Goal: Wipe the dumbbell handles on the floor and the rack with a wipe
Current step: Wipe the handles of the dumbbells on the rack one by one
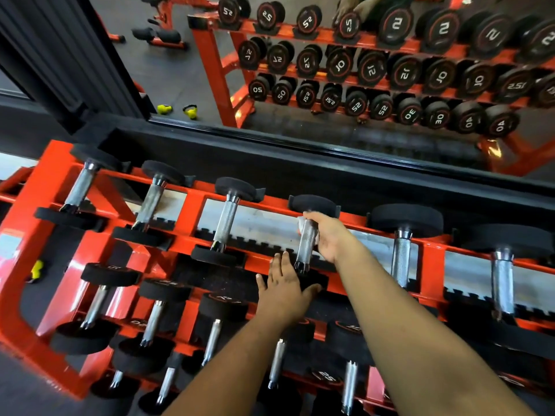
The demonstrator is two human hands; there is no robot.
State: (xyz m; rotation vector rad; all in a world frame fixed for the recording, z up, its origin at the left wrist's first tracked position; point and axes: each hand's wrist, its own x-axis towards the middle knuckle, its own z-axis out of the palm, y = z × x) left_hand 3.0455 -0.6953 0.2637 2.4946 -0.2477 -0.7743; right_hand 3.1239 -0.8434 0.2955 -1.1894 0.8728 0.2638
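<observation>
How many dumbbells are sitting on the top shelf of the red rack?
6 in view: from left, handles at, the dumbbell being wiped, then and. More may sit beyond the right edge.

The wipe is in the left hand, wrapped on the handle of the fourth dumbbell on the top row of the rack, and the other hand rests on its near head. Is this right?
Not quite: the head view shows the wipe in the right hand, not the left. It is wrapped on the handle of the fourth dumbbell on the top row of the rack, and the left hand rests on its near head.
</observation>
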